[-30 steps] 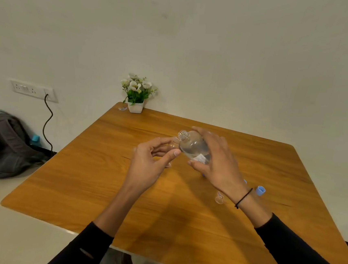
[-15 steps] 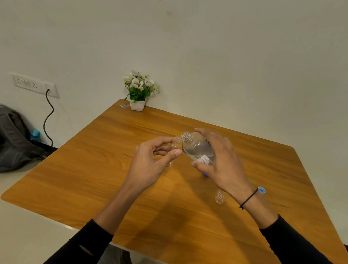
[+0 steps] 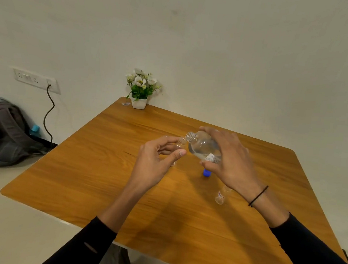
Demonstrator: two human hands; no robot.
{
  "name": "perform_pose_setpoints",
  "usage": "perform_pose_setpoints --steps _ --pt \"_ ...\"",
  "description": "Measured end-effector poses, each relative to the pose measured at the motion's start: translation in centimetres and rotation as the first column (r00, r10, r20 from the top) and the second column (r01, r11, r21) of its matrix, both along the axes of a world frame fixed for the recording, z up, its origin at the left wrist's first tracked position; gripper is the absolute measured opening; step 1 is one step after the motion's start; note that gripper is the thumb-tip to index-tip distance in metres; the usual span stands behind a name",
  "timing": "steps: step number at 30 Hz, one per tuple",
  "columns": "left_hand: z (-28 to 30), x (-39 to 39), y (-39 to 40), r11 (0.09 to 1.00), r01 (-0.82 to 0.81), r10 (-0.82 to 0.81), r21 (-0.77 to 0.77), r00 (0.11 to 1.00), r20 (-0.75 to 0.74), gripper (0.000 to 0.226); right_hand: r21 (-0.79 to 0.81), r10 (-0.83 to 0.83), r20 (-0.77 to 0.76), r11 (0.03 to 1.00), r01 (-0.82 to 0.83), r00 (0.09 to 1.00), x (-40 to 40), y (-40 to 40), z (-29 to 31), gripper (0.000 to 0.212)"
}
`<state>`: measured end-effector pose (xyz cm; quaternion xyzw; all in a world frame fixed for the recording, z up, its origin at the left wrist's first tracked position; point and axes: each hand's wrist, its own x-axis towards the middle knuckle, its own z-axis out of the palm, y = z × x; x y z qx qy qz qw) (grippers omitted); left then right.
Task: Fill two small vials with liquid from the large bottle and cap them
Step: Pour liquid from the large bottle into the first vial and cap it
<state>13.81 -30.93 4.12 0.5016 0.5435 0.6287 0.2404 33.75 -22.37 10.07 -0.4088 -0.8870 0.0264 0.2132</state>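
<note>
The right hand (image 3: 233, 161) is wrapping its fingers over the top of a large clear glass bottle (image 3: 202, 145) with a white label, the thumb pressing under the label, and is holding it tilted on its side above the wooden table (image 3: 92, 179) with the open neck pointing left. Clear liquid is pooling along the bottle's lower side. The left hand (image 3: 155, 162) is pinching a small clear glass vial (image 3: 180, 145) between thumb and curled fingers, the vial's mouth sitting just beside and below the bottle's neck. Beneath the right thumb, a small blue cap (image 3: 206, 173) is resting on the table. Just below the right wrist, a second small clear vial (image 3: 221, 195) with a red-marked label is standing uncapped on the wood.
</note>
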Motion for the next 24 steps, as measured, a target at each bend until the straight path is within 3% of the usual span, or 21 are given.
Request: perform_pose_setpoints --steps 24 --pt "0.0 0.1 0.5 0.999 0.022 -0.020 -0.029 0.999 0.041 0.038 0.050 -0.030 0.098 0.998 0.025 0.995 0.0 0.5 1.4 0.088"
